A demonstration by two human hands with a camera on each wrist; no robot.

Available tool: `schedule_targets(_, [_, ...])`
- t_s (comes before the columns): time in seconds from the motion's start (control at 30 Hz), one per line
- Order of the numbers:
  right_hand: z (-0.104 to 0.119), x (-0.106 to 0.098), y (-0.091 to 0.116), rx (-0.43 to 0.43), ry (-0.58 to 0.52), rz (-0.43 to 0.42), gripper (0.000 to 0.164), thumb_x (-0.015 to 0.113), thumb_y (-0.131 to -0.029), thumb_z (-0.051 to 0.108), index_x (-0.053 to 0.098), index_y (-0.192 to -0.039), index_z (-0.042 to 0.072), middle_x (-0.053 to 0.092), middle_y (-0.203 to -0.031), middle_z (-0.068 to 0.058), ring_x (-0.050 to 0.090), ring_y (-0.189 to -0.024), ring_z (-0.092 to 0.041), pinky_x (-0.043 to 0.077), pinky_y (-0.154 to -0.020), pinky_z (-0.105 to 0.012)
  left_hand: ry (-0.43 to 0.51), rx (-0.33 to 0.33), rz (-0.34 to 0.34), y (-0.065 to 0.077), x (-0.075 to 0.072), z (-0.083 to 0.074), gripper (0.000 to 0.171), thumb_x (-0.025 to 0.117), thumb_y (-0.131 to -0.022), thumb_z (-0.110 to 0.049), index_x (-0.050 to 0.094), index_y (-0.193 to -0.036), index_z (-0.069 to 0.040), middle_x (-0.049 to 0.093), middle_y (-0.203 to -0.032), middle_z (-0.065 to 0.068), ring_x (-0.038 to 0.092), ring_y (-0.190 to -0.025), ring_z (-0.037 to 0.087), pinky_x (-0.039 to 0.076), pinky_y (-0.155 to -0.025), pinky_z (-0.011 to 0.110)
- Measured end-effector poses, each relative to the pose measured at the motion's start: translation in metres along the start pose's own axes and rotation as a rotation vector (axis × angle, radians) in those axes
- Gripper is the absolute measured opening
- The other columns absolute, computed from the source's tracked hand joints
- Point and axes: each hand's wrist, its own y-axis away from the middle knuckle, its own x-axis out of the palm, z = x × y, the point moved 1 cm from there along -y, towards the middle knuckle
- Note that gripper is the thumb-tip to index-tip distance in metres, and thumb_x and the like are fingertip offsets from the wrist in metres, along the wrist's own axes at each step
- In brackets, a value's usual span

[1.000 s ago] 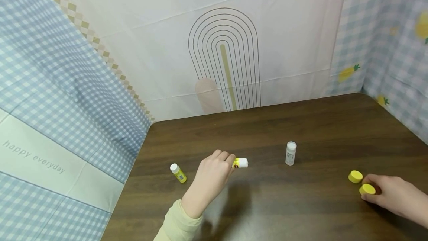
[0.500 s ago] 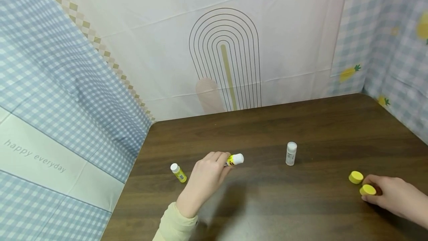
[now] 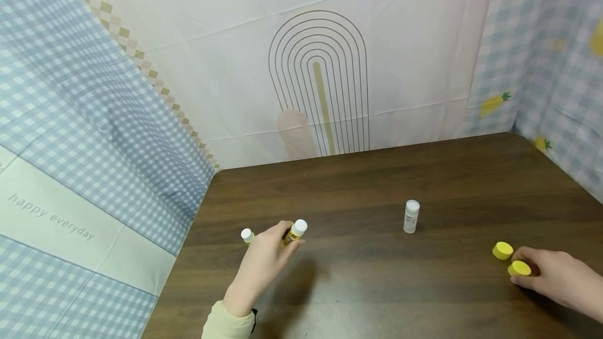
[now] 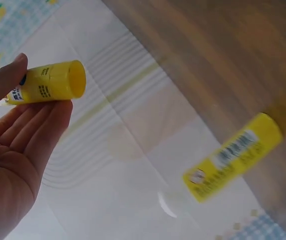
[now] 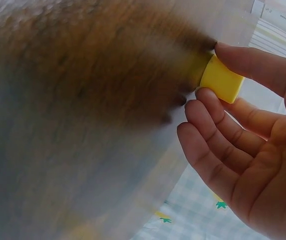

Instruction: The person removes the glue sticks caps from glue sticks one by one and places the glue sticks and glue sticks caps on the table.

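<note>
Found left hand [image 3: 266, 255] grasping a yellow tube [image 4: 47, 82], thumb on one side and fingers on the other, lifted clear of the worktop [image 3: 377, 286]. Compared with half a second ago, recorded a distinct shift of this hand to the left. Noted the held tube swung over as well: earlier tipped with its white end pointing right, now more nearly upright, white end up. In the left wrist view, noted its yellow end toward the camera.

Found a standing tube [image 3: 247, 234], yellow with a white top, now mostly covered by the left hand in the head view; earlier seen whole. In the left wrist view, seen blurred and apart from the held tube.

Found right hand [image 3: 553, 276] pinching a near cap [image 3: 520, 269], yellow, between thumb and finger, down at the worktop surface. Recorded same place and same grip as in both earlier frames. Just behind, noted a far cap [image 3: 502, 250], also yellow, likewise unmoved.

Located a white tube [image 3: 411, 217] upright between the two hands, farther back, unchanged. Observed the pale sleeve [image 3: 228, 323] drawn left and lower. Cannot identify a dark item [image 3: 255, 319] at the cuff, now showing more.
</note>
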Motion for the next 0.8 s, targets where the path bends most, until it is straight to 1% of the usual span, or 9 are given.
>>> schedule_targets(0.17, [0.0,0.001,0.0,0.009,-0.003,0.004,0.043,0.079,-0.085,0.035,0.064,-0.103,-0.002,0.061,-0.08,0.004,0.052,-0.068,-0.016,0.048,-0.061,-0.041,0.055,-0.053,-0.012,0.011,-0.002,0.011,0.031,0.085,-0.08,-0.016,0.064,-0.102,-0.01,0.07,-0.087,-0.004,0.066,-0.077,0.009,0.055,-0.068,0.03])
schedule_targets(0.27, [0.001,0.001,0.0,0.013,-0.006,0.004,0.042,0.079,-0.085,0.034,0.064,-0.103,-0.001,0.06,-0.078,0.004,0.051,-0.067,-0.016,0.047,-0.06,-0.04,0.114,-0.093,-0.007,0.017,-0.003,0.017,0.03,0.085,-0.081,-0.014,0.062,-0.1,-0.013,0.07,-0.088,-0.005,0.069,-0.084,0.009,0.057,-0.074,0.028])
schedule_targets(0.37, [0.001,0.002,0.0,0.017,-0.007,0.004,0.042,0.078,-0.086,0.034,0.064,-0.103,-0.001,0.059,-0.077,0.004,0.05,-0.066,-0.016,0.046,-0.06,-0.039,0.191,-0.141,0.006,0.022,-0.003,0.022,0.029,0.084,-0.081,-0.011,0.061,-0.098,-0.014,0.07,-0.089,-0.006,0.072,-0.09,0.012,0.058,-0.078,0.026])
schedule_targets(0.43, [0.001,0.002,0.0,0.018,-0.003,0.002,0.042,0.078,-0.086,0.035,0.064,-0.103,-0.001,0.058,-0.076,0.004,0.049,-0.065,-0.016,0.045,-0.06,-0.039,0.224,-0.163,0.009,0.025,-0.003,0.025,0.029,0.084,-0.081,-0.01,0.06,-0.096,-0.015,0.071,-0.089,-0.004,0.073,-0.091,0.014,0.058,-0.078,0.025])
schedule_targets(0.57, [-0.001,0.003,0.0,0.015,0.007,-0.016,0.041,0.078,-0.086,0.034,0.064,-0.103,-0.001,0.056,-0.074,0.004,0.047,-0.064,-0.016,0.043,-0.059,-0.038,0.235,-0.172,0.004,0.028,-0.003,0.028,0.029,0.084,-0.08,-0.008,0.06,-0.096,-0.014,0.071,-0.088,-0.002,0.073,-0.091,0.017,0.058,-0.078,0.026])
schedule_targets(0.67, [-0.002,0.003,-0.001,0.011,0.013,-0.03,0.041,0.078,-0.085,0.033,0.064,-0.103,-0.001,0.055,-0.073,0.004,0.047,-0.063,-0.016,0.043,-0.059,-0.038,0.224,-0.168,0.004,0.028,-0.002,0.03,0.03,0.084,-0.08,-0.008,0.06,-0.096,-0.013,0.072,-0.088,-0.001,0.073,-0.09,0.017,0.058,-0.077,0.026])
schedule_targets(0.8, [-0.002,0.004,-0.001,0.015,0.01,-0.033,0.041,0.079,-0.085,0.032,0.064,-0.102,-0.002,0.056,-0.074,0.004,0.047,-0.063,-0.016,0.044,-0.059,-0.039,0.231,-0.189,0.021,0.028,0.001,0.033,0.029,0.084,-0.081,-0.008,0.06,-0.096,-0.014,0.071,-0.088,-0.002,0.072,-0.088,0.014,0.058,-0.076,0.027])
